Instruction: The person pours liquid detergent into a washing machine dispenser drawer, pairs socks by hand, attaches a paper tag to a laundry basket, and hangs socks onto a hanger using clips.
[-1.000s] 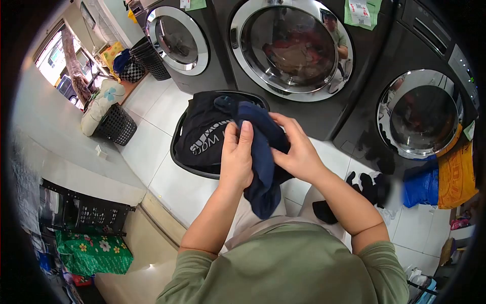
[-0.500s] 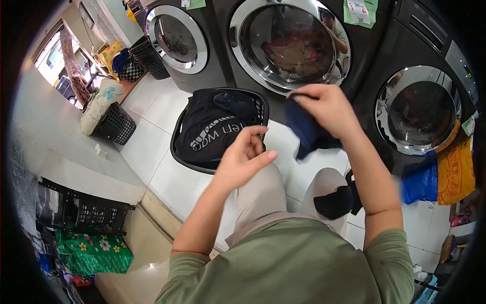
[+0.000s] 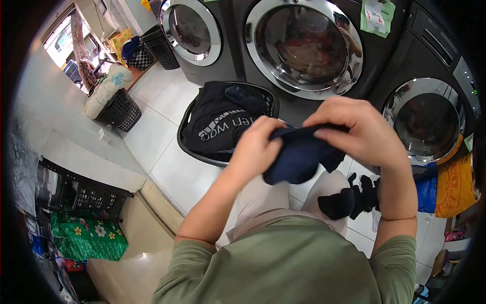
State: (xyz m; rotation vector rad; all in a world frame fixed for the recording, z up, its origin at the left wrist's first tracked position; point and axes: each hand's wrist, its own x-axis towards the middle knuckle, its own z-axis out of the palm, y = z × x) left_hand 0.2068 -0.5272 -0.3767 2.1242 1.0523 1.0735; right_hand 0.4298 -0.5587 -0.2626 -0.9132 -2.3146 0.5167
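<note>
A small navy garment is stretched between my two hands above my lap; its exact kind is hard to make out. My left hand pinches one end of its upper edge. My right hand grips the edge farther right, fingers closed over it. Beyond my left hand, a black laundry basket holds dark clothes, on top a black garment with white lettering. A folded black cloth piece, perhaps a sock, rests on my right knee, with more black pieces beside it.
Front-loading machines line the front: one at left, one in the middle with laundry inside, one at right. Blue and orange bags stand at far right. Another black basket sits left, near a green flowered bag.
My left hand has moved right and taken hold of the navy garment, which hung from my right hand alone. Both hands now spread it. The view has shifted slightly.
</note>
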